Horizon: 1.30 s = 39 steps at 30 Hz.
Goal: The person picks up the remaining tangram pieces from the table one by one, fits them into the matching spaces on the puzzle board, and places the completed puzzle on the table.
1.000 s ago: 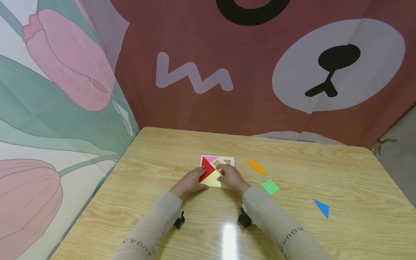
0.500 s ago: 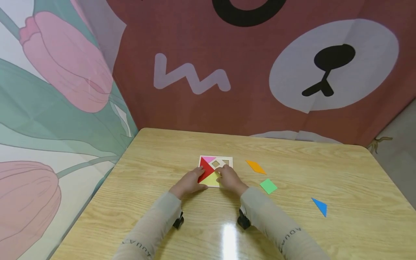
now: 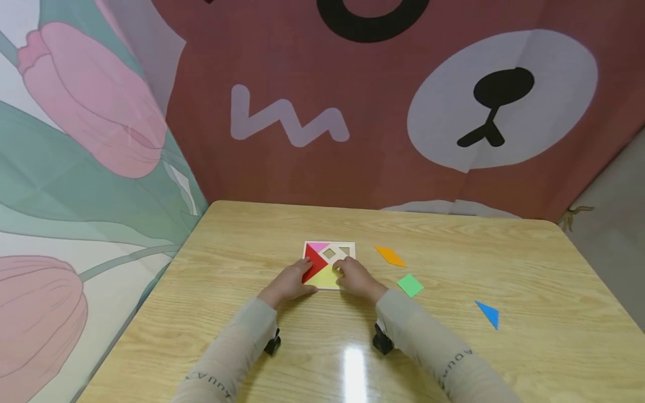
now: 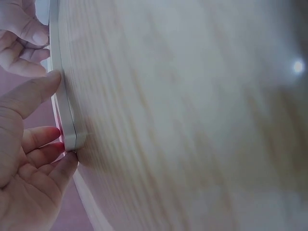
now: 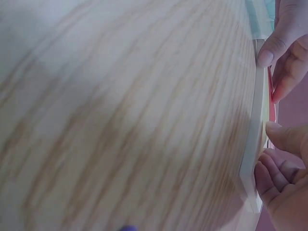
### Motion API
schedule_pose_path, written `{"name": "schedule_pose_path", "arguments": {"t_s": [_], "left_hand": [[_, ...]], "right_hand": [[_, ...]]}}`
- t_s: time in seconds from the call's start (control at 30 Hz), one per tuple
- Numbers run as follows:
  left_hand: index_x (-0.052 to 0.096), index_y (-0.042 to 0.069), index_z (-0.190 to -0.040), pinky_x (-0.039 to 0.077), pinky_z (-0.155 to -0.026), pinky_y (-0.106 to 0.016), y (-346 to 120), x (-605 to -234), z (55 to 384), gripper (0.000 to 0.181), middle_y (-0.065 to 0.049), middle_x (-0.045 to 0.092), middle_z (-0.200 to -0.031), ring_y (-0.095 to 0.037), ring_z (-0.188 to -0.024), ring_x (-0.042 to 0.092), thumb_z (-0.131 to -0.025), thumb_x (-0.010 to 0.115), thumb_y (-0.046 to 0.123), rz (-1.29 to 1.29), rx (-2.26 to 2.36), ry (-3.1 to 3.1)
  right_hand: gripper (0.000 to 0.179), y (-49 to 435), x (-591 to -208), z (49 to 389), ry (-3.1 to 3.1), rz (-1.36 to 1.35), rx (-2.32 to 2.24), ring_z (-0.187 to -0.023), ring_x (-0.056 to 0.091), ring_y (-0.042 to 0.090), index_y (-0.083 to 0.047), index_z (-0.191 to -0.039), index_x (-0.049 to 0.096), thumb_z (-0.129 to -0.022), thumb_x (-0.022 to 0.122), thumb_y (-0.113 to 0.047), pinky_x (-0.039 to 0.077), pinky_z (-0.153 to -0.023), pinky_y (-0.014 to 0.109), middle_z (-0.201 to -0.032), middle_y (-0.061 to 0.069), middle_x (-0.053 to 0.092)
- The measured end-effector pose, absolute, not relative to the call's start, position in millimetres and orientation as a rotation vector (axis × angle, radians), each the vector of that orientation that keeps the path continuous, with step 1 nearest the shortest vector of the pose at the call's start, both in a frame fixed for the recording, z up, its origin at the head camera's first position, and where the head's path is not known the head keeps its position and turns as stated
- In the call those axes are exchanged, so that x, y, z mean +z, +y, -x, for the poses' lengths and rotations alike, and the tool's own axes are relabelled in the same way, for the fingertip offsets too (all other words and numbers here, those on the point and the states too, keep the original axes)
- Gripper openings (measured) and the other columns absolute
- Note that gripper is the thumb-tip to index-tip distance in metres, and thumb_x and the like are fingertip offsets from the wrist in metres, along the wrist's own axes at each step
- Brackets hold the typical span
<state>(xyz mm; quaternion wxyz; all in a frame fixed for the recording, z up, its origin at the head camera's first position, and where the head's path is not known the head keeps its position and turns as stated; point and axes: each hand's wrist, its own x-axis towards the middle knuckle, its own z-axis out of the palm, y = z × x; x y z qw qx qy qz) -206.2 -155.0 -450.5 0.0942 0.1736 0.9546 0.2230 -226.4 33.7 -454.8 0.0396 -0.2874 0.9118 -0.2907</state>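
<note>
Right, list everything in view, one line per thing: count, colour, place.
Puzzle board: 1, white, on the table, between the grips
Red triangle: 1, red, board's left
Yellow piece: 1, yellow, board's near side
Pink piece: 1, pink, board's far left
Orange parallelogram: 1, orange, right of board
Green square: 1, green, right of board, nearer
Blue triangle: 1, blue, farthest right piece
Table: 1, light wood, beneath
Bear backdrop: 1, reddish-brown, behind table
Floral backdrop: 1, green and pink, left
Grey backdrop: 1, grey, right
Wrist devices: 2, black, at the cuffs
Sleeves: 2, beige, forearms
Left grip: 1, bare, board's left
Right grip: 1, bare, board's right
</note>
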Motion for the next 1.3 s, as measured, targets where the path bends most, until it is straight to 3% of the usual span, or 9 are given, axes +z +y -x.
{"name": "schedule_pose_path", "arguments": {"t_s": [0.27, 0.53, 1.1, 1.3], "left_hand": [[0.040, -0.004, -0.126, 0.027, -0.098, -0.037, -155.1, -451.5, 205.8, 0.066, -0.016, 0.033, -0.133, -0.029, -0.122, 0.029, -0.075, 0.067, 0.028, -0.510, 0.646, 2.841], [0.039, -0.002, -0.127, 0.026, -0.098, -0.037, -153.9, -450.4, 205.5, 0.067, -0.014, 0.031, -0.135, -0.028, -0.123, 0.027, -0.075, 0.066, 0.029, -0.478, 0.651, 2.821], [0.039, -0.003, -0.127, 0.026, -0.098, -0.038, -152.4, -446.0, 203.6, 0.066, -0.015, 0.032, -0.134, -0.029, -0.123, 0.028, -0.075, 0.066, 0.028, -0.462, 0.656, 2.814], [0.039, -0.004, -0.126, 0.026, -0.098, -0.037, -153.0, -446.5, 202.4, 0.066, -0.016, 0.032, -0.134, -0.029, -0.122, 0.028, -0.075, 0.067, 0.026, -0.490, 0.663, 2.820]], "right_hand": [[0.025, 41.2, -450.9, 224.6, 2.779, 0.827, -0.954, -0.066, 0.042, 0.015, 0.003, -0.098, 0.060, -0.073, 0.059, 0.005, 0.039, -0.060, 0.026, -0.074, 0.004, 0.049], [0.019, 54.6, -449.1, 222.8, 2.804, 0.784, -1.035, -0.072, 0.049, 0.019, 0.003, -0.095, 0.059, -0.076, 0.057, 0.004, 0.044, -0.068, 0.032, -0.078, 0.007, 0.051], [0.015, 77.4, -452.3, 227.6, 2.882, 0.671, -1.019, -0.068, 0.045, 0.017, 0.001, -0.090, 0.059, -0.076, 0.061, -0.001, 0.041, -0.063, 0.030, -0.075, 0.006, 0.050], [0.019, 84.9, -451.6, 227.9, 2.861, 0.618, -1.011, -0.074, 0.048, 0.018, 0.003, -0.095, 0.058, -0.078, 0.060, -0.005, 0.043, -0.068, 0.033, -0.080, 0.007, 0.052]]}}
